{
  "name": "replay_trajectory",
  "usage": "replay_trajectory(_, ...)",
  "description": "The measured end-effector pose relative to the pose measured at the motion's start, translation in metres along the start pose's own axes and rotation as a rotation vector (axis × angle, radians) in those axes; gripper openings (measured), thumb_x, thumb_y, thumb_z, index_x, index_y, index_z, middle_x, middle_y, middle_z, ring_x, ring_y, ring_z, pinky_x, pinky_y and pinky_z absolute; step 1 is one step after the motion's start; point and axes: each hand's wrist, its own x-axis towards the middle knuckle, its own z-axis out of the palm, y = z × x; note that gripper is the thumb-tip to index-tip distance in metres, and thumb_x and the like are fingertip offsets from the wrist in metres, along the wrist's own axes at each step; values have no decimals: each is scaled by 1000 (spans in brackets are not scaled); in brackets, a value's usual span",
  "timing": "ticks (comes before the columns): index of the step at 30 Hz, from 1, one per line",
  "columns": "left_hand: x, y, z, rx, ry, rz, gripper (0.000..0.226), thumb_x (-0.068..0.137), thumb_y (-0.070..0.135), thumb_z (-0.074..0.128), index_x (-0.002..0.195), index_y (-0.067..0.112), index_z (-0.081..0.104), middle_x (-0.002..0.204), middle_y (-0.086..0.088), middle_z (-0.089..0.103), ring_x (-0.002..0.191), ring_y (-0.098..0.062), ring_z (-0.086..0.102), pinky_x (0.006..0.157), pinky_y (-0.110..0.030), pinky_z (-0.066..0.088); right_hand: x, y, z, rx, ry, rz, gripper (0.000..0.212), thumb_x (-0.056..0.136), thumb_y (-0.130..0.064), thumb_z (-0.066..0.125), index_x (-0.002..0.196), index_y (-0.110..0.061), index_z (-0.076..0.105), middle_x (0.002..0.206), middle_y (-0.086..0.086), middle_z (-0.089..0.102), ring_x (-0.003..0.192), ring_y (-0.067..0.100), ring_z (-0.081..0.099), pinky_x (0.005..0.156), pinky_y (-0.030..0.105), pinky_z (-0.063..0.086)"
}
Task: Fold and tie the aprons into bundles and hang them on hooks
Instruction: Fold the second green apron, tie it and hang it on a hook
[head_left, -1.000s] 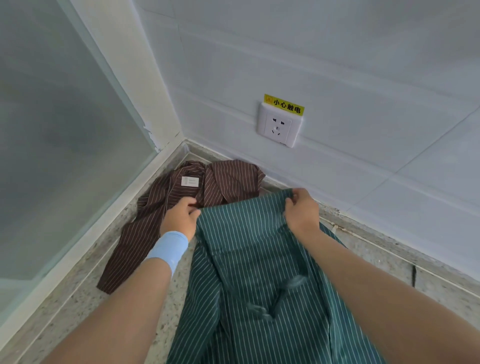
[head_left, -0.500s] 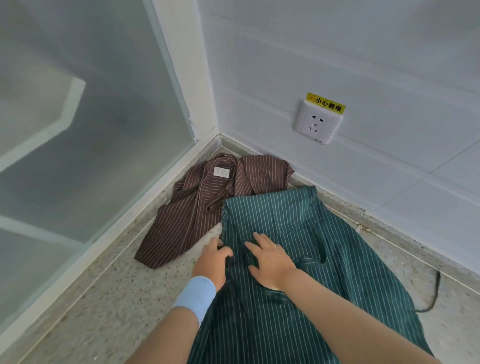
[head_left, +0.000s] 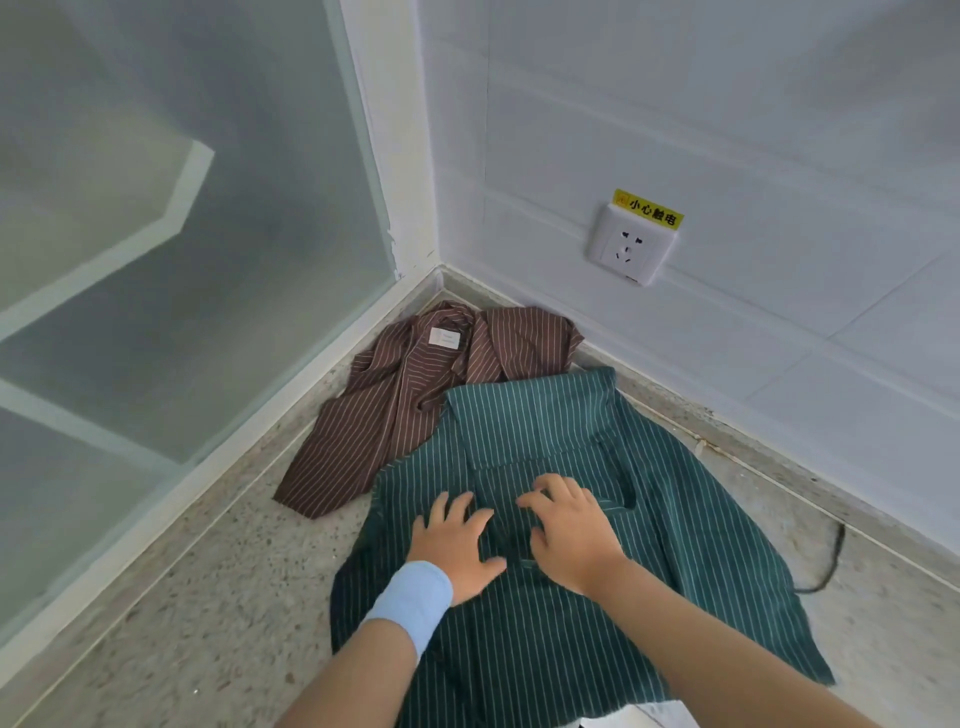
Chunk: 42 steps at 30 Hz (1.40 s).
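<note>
Below and a little left of the wall socket (head_left: 631, 249), spread flat on the speckled floor (head_left: 182, 623): a green striped apron (head_left: 675, 519), bib end toward the socket wall.

Pressed onto the middle of that apron, both hands, side by side, close together but not touching. Left hand (head_left: 457, 545), on the side farther from the socket: palm down, fingers straight and fanned apart, lying flat on the cloth, gripping nothing. Pale blue wristband (head_left: 410, 605) just behind it. Right hand (head_left: 571, 535), on the side nearer the socket: palm down too, fingers apart and slightly arched, fingertips resting on the cloth just beside the pocket opening (head_left: 618, 483); no fold pinched, as far as can be seen. Green cloth under both palms and reaching out past them on every side.

Farther left of the socket, in the corner: a brown striped apron (head_left: 374, 426), rumpled, white tag (head_left: 444, 338) facing up, near edge overlapped by the green bib.

Touching the socket's top edge, a yellow warning label (head_left: 648, 208). Below and right of the socket, a dark cable (head_left: 831, 561) on the floor, just beside the green apron's edge. Well left of the socket, a frosted glass panel (head_left: 156, 260).
</note>
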Motion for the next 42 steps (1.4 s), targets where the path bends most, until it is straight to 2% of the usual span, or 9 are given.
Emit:
replay_trajectory(5, 11, -33, -5, 245, -146, -205, 94, 94, 56, 50, 151, 38, -22, 157, 0, -34, 146, -33, -27, 118, -62, 1, -26, 25, -9, 95, -97, 25, 33, 94, -11, 48, 123, -23, 58, 123, -4, 47, 96, 15, 51, 79, 27, 45)
replay_trajectory(10, -1, -19, -13, 114, 192, -133, 67, 95, 38, 56, 152, 23, 23, 159, -7, 17, 146, -28, 17, 115, -44, 28, -46, 32, -16, 75, -203, 41, 19, 94, -22, 54, 111, -24, 60, 112, -6, 56, 99, 18, 59, 83, 34, 52)
replay_trajectory(13, -28, 14, -2, -79, 306, 110, 24, 94, 37, 57, 114, 27, 51, 112, 9, 53, 106, -15, 53, 88, -31, 49, -71, 35, -10, 30, -277, 64, 33, 81, -53, 67, 101, -29, 56, 105, -8, 48, 93, 13, 51, 78, 34, 50)
replay_trajectory(17, -60, 37, 35, 107, -9, 267, 58, 67, 67, 68, 104, 29, 44, 103, 9, 45, 95, -13, 44, 77, -34, 48, -105, 34, 6, -113, -412, 61, 62, 61, -71, 74, 104, -33, 51, 110, -8, 43, 99, 14, 46, 89, 35, 48)
replay_trajectory(20, -67, 27, 61, 180, -66, 211, 51, 73, 51, 74, 110, 26, 50, 110, 5, 42, 102, -18, 42, 80, -35, 46, -119, 35, 20, -160, -368, 55, 36, 83, -47, 71, 116, -34, 62, 119, -3, 45, 110, 18, 47, 99, 38, 46)
replay_trajectory(28, -79, 18, 53, -356, 155, -20, 28, 105, 15, 36, 122, 22, 57, 92, 1, 62, 71, -11, 56, 65, -24, 46, -121, 40, 0, 346, -55, 352, 33, 105, -19, 44, 134, -20, 60, 123, 2, 68, 93, 20, 70, 84, 34, 58)
replay_trajectory(32, -86, 39, 42, -392, 125, 2, 38, 94, 47, 53, 124, 27, 42, 95, 6, 57, 77, -13, 55, 64, -27, 43, -120, 33, -9, 327, 97, 274, 34, 101, -30, 50, 135, -24, 45, 123, -3, 60, 94, 16, 64, 80, 37, 56)
replay_trajectory(38, -90, 32, 32, 1, 191, 138, 71, 80, -15, 49, 133, 28, 31, 119, 2, 39, 65, -14, 48, 57, -31, 46, -124, 46, -23, 249, 44, 78, 37, 78, -18, 78, 89, -29, 45, 99, -9, 42, 79, 14, 53, 68, 25, 42)
replay_trajectory(42, -100, 22, 20, 45, 296, 231, 42, 88, 1, 58, 113, 29, 37, 109, 6, 47, 72, -15, 54, 63, -33, 50, -131, 61, -34, 398, 58, 127, 34, 73, -21, 87, 69, -33, 55, 93, -7, 57, 82, 10, 60, 83, 35, 52)
